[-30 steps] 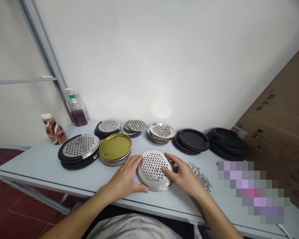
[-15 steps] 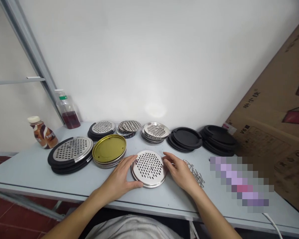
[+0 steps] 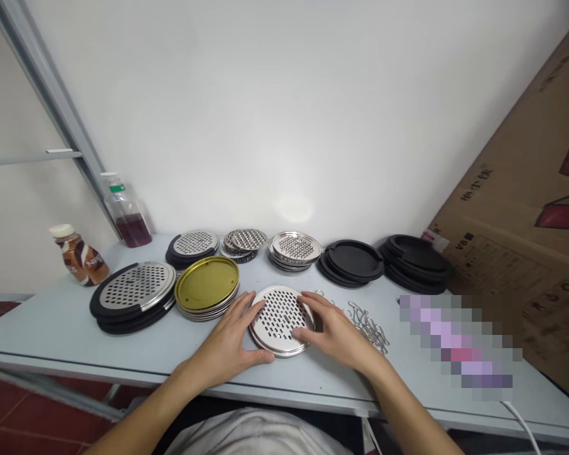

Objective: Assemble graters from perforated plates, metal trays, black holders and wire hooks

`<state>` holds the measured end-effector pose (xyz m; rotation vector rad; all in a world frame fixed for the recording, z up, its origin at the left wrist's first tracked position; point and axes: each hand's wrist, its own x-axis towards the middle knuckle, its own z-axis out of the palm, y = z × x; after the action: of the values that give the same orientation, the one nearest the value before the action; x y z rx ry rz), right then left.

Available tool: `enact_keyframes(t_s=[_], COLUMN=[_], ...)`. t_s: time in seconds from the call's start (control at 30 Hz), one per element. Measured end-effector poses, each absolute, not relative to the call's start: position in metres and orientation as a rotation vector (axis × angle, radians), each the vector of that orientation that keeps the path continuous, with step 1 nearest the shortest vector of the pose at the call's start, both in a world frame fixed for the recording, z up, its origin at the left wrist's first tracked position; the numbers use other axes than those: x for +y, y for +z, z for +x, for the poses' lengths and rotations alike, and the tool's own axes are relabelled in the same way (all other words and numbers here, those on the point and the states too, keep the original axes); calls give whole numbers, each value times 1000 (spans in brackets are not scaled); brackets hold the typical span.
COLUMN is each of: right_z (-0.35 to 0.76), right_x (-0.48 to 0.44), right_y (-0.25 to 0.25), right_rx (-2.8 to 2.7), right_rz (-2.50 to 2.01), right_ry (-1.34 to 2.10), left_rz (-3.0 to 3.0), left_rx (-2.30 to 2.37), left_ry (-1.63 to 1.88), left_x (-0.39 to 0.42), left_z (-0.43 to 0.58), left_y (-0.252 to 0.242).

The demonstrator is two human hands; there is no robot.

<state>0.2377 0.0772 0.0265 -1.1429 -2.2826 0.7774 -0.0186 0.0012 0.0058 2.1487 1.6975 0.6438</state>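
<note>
A round silver grater disc (image 3: 279,319), pierced with rows of slots, lies flat in a raised metal rim on the table before me. My left hand (image 3: 230,338) cups its left side, with fingers along the rim and the thumb at the near edge. From the right, my right hand (image 3: 334,328) reaches over it, fingers apart; the fingertips are at the far right rim and the thumb is over the slots. Beside my right hand lie several bent wire clips (image 3: 367,325), partly covered by it. A stack of metal lids topped by a gold one (image 3: 208,284) stands left of the disc.
Black-rimmed grater discs (image 3: 137,287) are stacked at left, near a brown drink bottle (image 3: 80,259) and a bottle of dark red liquid (image 3: 133,224). Loose grater plates (image 3: 246,240), metal-rimmed discs (image 3: 296,246) and black rings (image 3: 353,262) line the wall. A cardboard box (image 3: 521,253) stands right.
My right hand has moved left from the disc's right edge to over its face, uncovering more of the wire clips. My left hand stays at the left rim, its fingers slightly farther over it.
</note>
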Motion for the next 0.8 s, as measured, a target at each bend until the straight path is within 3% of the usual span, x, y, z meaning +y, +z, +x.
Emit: enact_keyframes(t_s=[0.17, 0.8], right_z=[241, 244], right_x=[71, 62], right_y=[23, 8], right_rx=[-2459, -2460], right_rz=[-1139, -1141], right_ry=[937, 799], left_rz=[2175, 2218], left_rx=[1659, 1566], left_ry=[650, 603], left_x=[0, -2], left_z=[-18, -20], left_y=[7, 11])
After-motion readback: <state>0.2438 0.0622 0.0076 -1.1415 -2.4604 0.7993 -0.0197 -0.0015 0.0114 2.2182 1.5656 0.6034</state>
